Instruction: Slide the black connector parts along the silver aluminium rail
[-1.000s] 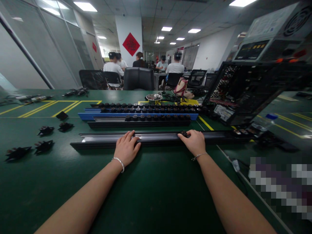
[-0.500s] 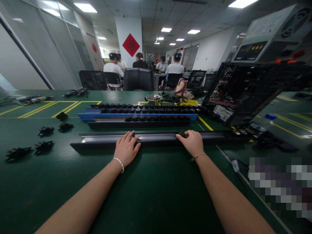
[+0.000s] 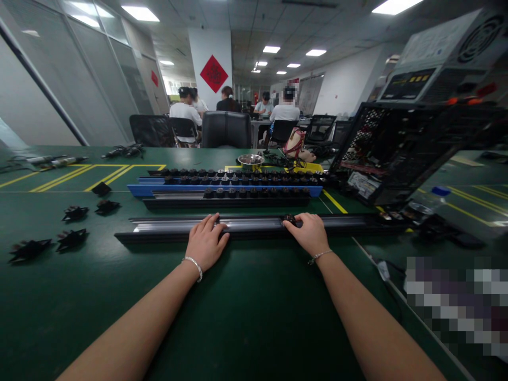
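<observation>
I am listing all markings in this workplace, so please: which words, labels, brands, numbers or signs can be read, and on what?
None reads clearly.
Red diamond sign on the pillar: dark strokes, too blurred.
Smaller red sign, left: too small.
Pale label in the black case: too small.
Grey box above it: dark panel, yellow marks, too blurred.

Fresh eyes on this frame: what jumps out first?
Probably the two hands at centre: the left hand rests on a long black rail, and the right hand has a small black part at its fingertips, over the same rail. Next, likely the red diamond on the white pillar behind, and the dark open case at right, a grey box on top.
</observation>
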`<action>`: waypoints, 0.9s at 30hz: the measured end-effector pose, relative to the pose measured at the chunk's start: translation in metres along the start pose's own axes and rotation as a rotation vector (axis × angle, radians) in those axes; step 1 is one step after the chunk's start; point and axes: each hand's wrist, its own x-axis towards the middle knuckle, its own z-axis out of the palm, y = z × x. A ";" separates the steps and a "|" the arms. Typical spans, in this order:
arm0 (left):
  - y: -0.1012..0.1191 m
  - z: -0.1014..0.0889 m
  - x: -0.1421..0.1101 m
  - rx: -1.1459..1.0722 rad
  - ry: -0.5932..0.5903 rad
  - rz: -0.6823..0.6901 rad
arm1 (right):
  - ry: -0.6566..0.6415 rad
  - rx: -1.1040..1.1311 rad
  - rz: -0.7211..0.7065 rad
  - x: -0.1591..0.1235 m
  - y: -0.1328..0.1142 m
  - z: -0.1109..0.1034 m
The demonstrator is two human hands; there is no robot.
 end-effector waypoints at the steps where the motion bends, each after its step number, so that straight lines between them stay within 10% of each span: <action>1: 0.000 0.000 0.000 -0.002 -0.001 0.000 | -0.006 0.000 -0.004 0.000 -0.001 0.000; 27: 0.000 0.000 0.000 -0.003 0.000 -0.005 | -0.131 0.048 -0.185 -0.002 -0.016 0.001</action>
